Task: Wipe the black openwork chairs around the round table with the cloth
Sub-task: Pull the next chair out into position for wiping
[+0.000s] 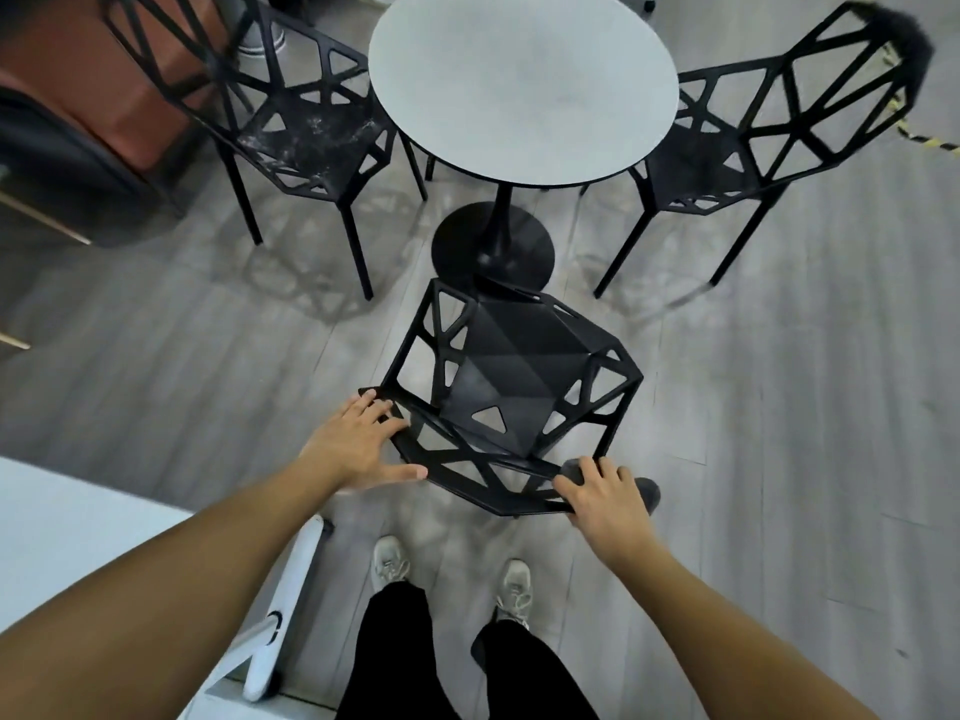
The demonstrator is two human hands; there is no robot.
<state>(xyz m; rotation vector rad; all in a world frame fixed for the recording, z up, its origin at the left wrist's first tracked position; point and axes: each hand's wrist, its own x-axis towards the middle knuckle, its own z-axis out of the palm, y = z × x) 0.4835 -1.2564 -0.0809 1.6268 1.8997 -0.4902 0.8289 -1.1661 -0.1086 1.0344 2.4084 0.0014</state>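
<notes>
Nearest chair [511, 392] stood at 6 o'clock of the round counter [522, 85]. Left hand [358, 441] lay flat, fingers straight, on its backrest; right hand [597, 493] pressed the dark cloth [649, 493] there. Chair judged rigid, light; hold the top rail.

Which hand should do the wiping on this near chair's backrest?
Right, probably. The right hand already presses the dark cloth onto the near chair backrest's top rail. The left hand lies flat on the rail's other end without a cloth, better placed for steadying.
</notes>
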